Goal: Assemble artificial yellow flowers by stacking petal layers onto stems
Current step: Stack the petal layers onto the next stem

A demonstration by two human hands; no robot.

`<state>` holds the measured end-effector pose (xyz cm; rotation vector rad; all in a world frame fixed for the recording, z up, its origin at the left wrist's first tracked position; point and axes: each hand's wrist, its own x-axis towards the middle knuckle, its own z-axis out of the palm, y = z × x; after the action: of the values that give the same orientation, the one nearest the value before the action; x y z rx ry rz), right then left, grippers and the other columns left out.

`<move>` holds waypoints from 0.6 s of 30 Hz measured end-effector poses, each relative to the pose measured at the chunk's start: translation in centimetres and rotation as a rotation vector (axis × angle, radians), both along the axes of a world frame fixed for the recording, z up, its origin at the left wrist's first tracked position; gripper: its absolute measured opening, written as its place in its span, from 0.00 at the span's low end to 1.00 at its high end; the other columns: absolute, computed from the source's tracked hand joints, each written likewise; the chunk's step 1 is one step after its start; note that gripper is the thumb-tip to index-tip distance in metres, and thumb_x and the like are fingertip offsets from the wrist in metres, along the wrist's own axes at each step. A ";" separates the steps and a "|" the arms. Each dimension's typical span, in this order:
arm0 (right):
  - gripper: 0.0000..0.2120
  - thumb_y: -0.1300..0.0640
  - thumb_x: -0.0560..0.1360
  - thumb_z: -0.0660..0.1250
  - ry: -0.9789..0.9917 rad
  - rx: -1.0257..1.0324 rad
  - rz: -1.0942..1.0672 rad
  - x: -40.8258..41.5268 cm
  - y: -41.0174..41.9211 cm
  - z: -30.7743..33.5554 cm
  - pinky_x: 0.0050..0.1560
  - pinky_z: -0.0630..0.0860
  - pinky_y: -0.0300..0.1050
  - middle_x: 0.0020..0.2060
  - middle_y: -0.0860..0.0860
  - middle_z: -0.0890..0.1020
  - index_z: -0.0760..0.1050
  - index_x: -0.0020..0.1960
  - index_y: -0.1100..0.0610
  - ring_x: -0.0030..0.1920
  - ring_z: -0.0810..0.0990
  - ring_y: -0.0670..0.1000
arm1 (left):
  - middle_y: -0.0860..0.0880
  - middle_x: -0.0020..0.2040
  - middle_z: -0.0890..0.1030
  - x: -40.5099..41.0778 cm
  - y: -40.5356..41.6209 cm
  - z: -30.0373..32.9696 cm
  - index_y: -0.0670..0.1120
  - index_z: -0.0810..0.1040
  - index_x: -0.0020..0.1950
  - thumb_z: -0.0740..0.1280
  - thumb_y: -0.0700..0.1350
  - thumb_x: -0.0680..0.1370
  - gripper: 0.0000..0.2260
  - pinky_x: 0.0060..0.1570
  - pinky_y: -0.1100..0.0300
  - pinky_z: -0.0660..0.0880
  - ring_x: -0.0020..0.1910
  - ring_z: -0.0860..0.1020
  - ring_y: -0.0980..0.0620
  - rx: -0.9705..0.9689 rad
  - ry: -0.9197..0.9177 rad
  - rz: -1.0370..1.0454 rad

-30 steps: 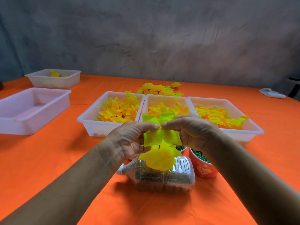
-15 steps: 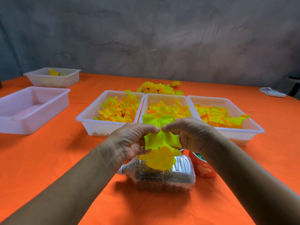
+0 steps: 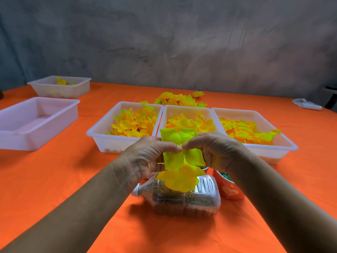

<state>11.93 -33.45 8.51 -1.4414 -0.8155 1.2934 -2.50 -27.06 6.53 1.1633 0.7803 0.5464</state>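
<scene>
Both hands meet in front of me over a yellow-green petal layer (image 3: 173,157). My left hand (image 3: 147,156) and my right hand (image 3: 217,150) pinch its centre with fingertips touching. A rounder yellow petal layer (image 3: 179,178) hangs just below it. The stem is hidden by petals and fingers. Three white trays of loose yellow-orange petals stand behind: left tray (image 3: 98,134), middle tray (image 3: 184,109), right tray (image 3: 284,143). A pile of finished yellow flowers (image 3: 178,100) lies beyond them.
A clear plastic bottle (image 3: 184,199) lies on its side under my hands on the orange table (image 3: 54,179). Red cups (image 3: 229,189) with green bits stand beside it. An empty white tray (image 3: 36,123) and a farther tray (image 3: 60,87) sit left. A white object (image 3: 306,105) lies far right.
My hands stay at the same spot with the petal layers. The fingertips of both hands have closed in on the centre of the top layer.
</scene>
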 end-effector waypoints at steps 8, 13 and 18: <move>0.05 0.68 0.71 0.66 -0.009 -0.004 0.017 0.4 0.0 -0.2 0.35 0.78 0.45 0.37 0.56 0.82 0.75 0.45 0.62 0.33 0.81 0.54 | 0.46 0.35 0.84 0.1 0.4 -0.5 0.41 0.79 0.47 0.71 0.37 0.69 0.08 0.39 0.55 0.79 0.32 0.82 0.50 -0.027 -0.025 0.005; 0.05 0.67 0.72 0.66 -0.007 -0.020 0.014 0.2 -0.1 -0.3 0.33 0.78 0.43 0.38 0.57 0.82 0.75 0.48 0.63 0.33 0.81 0.54 | 0.46 0.34 0.84 0.1 0.4 -0.4 0.41 0.78 0.47 0.73 0.38 0.61 0.16 0.32 0.56 0.81 0.31 0.83 0.50 -0.026 -0.060 -0.019; 0.21 0.72 0.68 0.68 0.028 0.032 -0.040 0.1 0.0 -0.2 0.39 0.78 0.48 0.44 0.61 0.81 0.71 0.59 0.63 0.38 0.81 0.57 | 0.45 0.38 0.85 0.0 0.6 -0.6 0.40 0.79 0.53 0.74 0.36 0.64 0.18 0.33 0.56 0.80 0.35 0.83 0.49 0.072 -0.046 -0.003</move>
<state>12.06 -33.48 8.32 -1.4041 -0.7820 1.2627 -2.52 -26.51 5.95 1.2142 0.7237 0.6012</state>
